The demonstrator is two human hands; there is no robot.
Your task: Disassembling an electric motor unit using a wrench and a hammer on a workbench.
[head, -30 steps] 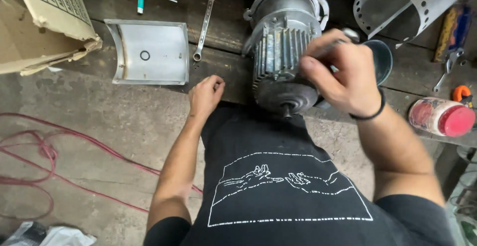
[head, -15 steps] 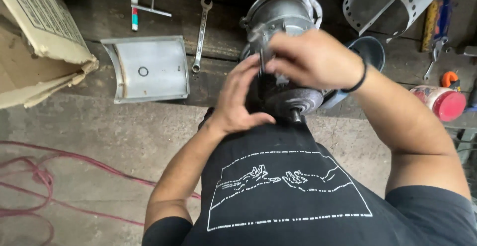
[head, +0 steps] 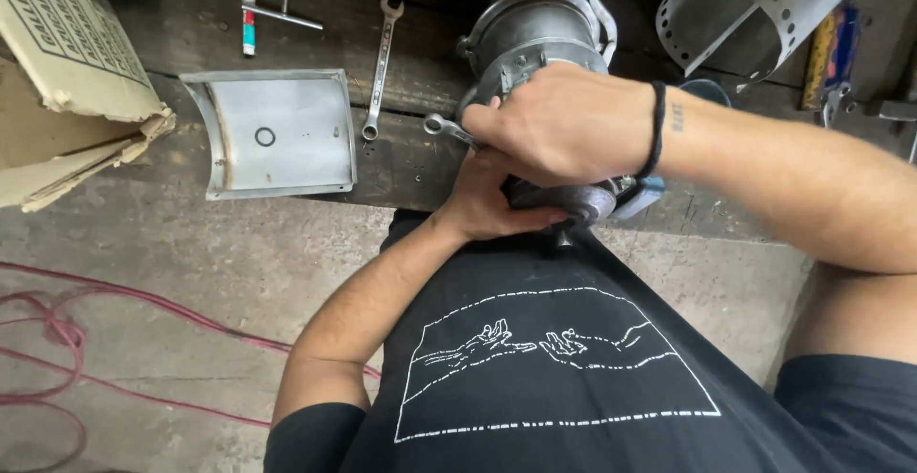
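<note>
Sitting at the front edge of the dark wooden bench [head: 420, 162], electric motor [head: 535, 38], grey metal housing, shaft end toward the body. Looks heavy, rigid, probably greasy; best gripped around the housing or under the end bell, not by the shaft stub. Right hand [head: 568, 124] curled closed over the near end of the motor, gripping a small wrench [head: 441, 127] whose ring end sticks out to the left. Left hand [head: 487, 205] cupped under the motor's front end, fingers wrapped, steadying; can't tell whether it holds anything else. Just left of the motor, a long combination spanner [head: 380, 67] flat on the bench, then a curved sheet-metal cover [head: 277, 134] with a small black o-ring [head: 265, 137] on it. Further left, torn cardboard box [head: 67, 72]. Behind, screwdriver [head: 248, 5] and a perforated metal guard [head: 745, 10] at upper right. Red cable [head: 57, 339] loose on the concrete floor [head: 191, 272].
</note>
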